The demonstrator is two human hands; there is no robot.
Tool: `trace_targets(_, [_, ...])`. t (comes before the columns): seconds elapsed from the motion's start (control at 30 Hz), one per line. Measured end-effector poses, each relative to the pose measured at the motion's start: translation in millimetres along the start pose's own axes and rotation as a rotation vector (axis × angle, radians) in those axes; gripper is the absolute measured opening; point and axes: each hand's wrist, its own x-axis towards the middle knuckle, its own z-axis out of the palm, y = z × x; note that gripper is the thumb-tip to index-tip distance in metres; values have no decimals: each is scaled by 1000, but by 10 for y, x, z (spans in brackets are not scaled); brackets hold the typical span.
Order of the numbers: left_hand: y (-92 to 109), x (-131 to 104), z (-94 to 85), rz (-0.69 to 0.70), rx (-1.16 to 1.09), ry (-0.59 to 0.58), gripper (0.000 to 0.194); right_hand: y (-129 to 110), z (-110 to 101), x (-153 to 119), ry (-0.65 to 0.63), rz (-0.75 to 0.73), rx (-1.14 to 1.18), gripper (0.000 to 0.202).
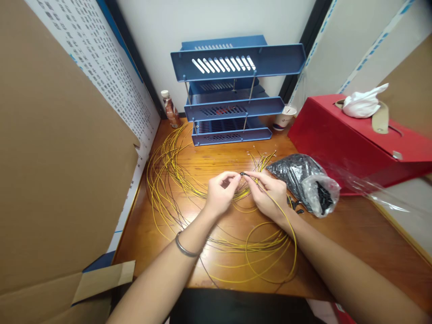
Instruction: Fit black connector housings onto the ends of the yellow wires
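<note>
While pinched: yellow cable (pixel 270 198), both hands.

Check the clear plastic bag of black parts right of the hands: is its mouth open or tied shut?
Open. The bag lies on its side, its mouth gaping, with black pieces spilled onto the table.

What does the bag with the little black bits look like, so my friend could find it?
Start at the big red box on the right of the wooden desk. Just in front of its left end lies a clear plastic bag, near the right hand. It is the only thing stuffed with small black pieces; everything around it is yellow wire.
</note>
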Motion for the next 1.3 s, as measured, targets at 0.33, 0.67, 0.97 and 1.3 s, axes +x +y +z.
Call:
trace_targets(0.33, [2,-5,-10,-6,-30,9,26,-11,11,-29,-9,-24,-27,18])
trace_targets(0.67, [16,7,3,-42,-6,-15,23,10,-72,64,135,36,-76,18])
trace_targets(0.97, [-27,10,-13,-35,-6,26,27,8,-43,38,66,51,-40,18])
trace_targets(1.3, [-46,-2,-13,-47,-69,-15,28,-20,-7,-1,22,-4,-3,18])
